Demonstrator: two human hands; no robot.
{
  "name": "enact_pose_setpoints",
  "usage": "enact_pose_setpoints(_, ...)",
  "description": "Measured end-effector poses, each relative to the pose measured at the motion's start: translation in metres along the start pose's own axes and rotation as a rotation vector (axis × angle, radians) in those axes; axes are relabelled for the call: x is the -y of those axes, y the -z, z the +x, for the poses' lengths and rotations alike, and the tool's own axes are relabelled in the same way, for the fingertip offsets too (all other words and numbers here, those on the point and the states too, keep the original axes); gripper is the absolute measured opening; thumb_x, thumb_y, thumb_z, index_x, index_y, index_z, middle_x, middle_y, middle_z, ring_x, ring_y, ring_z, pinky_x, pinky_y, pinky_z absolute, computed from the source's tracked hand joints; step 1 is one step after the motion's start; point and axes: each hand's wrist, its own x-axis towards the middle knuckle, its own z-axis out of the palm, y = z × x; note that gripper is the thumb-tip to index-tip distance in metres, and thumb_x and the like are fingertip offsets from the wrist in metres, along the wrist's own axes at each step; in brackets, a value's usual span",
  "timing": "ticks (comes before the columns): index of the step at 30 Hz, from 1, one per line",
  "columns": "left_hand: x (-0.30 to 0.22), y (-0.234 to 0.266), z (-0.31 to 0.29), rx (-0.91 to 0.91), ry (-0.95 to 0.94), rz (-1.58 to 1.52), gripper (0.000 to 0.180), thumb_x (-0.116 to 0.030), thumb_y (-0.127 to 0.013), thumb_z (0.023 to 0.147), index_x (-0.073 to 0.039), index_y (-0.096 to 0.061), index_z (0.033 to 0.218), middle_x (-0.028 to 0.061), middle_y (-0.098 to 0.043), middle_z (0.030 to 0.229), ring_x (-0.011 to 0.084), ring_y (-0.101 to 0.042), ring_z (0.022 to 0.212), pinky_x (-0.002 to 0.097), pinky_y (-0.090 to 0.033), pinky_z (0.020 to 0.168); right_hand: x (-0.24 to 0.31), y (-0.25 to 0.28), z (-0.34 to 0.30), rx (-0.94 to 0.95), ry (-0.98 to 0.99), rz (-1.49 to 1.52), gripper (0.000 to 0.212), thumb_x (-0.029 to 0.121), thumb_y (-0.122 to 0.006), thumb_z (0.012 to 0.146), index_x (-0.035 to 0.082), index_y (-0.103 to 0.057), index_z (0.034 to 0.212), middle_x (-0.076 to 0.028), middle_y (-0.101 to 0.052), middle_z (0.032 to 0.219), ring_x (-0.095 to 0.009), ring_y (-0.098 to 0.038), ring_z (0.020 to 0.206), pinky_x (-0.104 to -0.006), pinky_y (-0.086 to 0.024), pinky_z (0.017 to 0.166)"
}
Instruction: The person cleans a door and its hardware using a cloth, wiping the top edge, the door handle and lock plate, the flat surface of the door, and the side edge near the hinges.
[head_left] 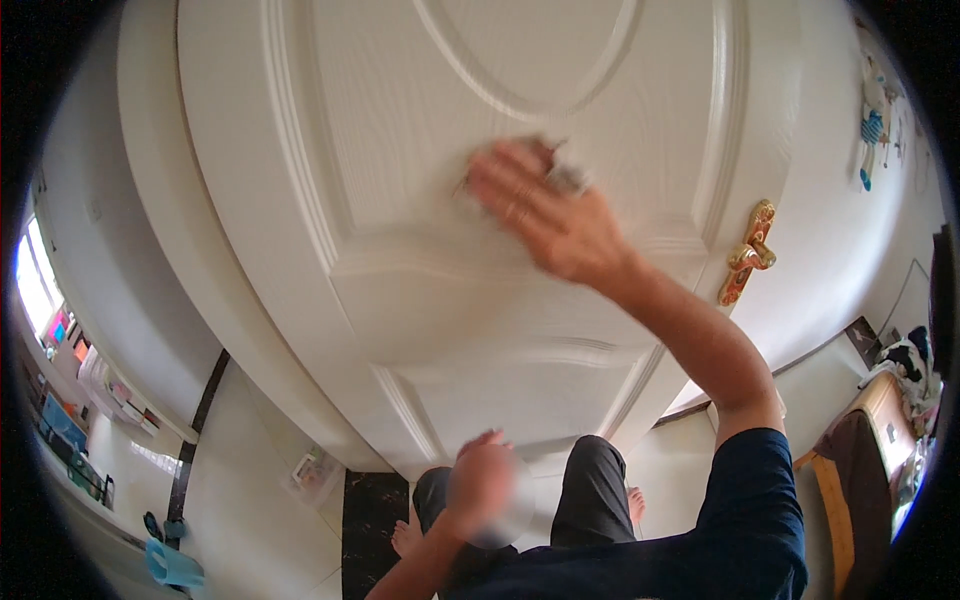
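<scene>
My right hand (pixel 545 215) presses against the white panelled door (pixel 460 300), below the curved moulding, and is smeared by motion. A greyish-white crumpled cloth (pixel 568 175) pokes out beside its thumb and fingers; the rest of it lies hidden under the palm. Low in front of my lap, my left hand (pixel 483 487) is blurred, its fingers drawn in. Against that hand shows a pale, rounded, whitish thing (pixel 512 510), too smeared to name.
An ornate gold door handle (pixel 748 255) sticks out on the right. A wooden chair (pixel 835 490) with clothes stands at the lower right. A plush toy (pixel 873 120) hangs on the right wall. At the lower left are a light-blue bin (pixel 172 565) and a clear container (pixel 315 472).
</scene>
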Motion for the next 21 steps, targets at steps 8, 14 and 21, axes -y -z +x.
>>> enact_pose_setpoints(8,-0.006,0.027,0.138,0.053,-0.165,0.293,0.09,-0.033,-0.085,0.096,-0.013,-0.044,0.173,0.0244,-0.03,0.183,0.0492,-0.029,0.169,0.0792,-0.016,0.132,0.014,-0.009,-0.011,0.022,-0.158,0.093,0.075,0.029,-0.083,0.098,0.006,-0.055,0.164,-0.015,-0.053,0.173,-0.036,-0.045,0.164,-0.0595,-0.031,0.135)
enact_pose_setpoints(14,0.023,-0.003,0.16,0.008,-0.198,0.387,0.098,-0.04,-0.091,0.088,-0.018,-0.046,0.173,0.0255,-0.034,0.181,0.0509,-0.032,0.165,0.0823,-0.022,0.127,-0.038,0.018,-0.038,-0.129,-0.199,-0.092,0.063,0.016,-0.08,0.098,0.004,-0.063,0.157,-0.015,-0.059,0.168,-0.036,-0.052,0.16,-0.0579,-0.039,0.13)
enact_pose_setpoints(21,0.027,-0.013,0.162,0.044,-0.19,0.382,0.093,-0.035,-0.091,0.087,-0.026,-0.05,0.17,0.0171,-0.044,0.174,0.0455,-0.042,0.156,0.0806,-0.033,0.12,0.017,-0.006,-0.041,0.028,-0.031,-0.059,0.034,0.003,-0.069,0.102,0.002,-0.08,0.134,-0.016,-0.072,0.155,-0.037,-0.064,0.149,-0.056,-0.048,0.122)
